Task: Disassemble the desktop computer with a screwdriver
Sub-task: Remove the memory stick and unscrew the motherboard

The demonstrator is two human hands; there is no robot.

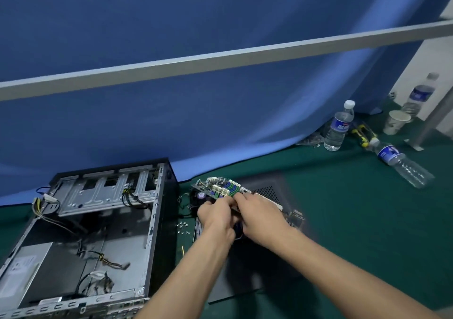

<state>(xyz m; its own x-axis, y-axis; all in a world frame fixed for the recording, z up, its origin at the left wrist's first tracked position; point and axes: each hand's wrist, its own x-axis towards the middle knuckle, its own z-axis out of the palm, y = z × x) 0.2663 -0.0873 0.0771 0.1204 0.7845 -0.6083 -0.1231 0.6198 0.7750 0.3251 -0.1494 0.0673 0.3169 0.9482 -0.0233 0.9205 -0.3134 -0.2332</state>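
Hiding motherboard [215, 189] behind both hands

The case [98, 232] lay on its side on the green table [343, 220], at the left, its side panel off and the interior open upward. Inside sat a silver drive cage [105, 193] at the far end, a grey power supply [22, 272] at the near left, and loose cables [103, 259] across the dark floor. Just right of the case, the motherboard [218, 188] was tilted up over a black panel [257, 257], with white and blue connectors showing at its far edge. Small screws [182, 228] lay on the table between case and panel. A yellow-and-black screwdriver [362, 134] lay well apart, at the far right.
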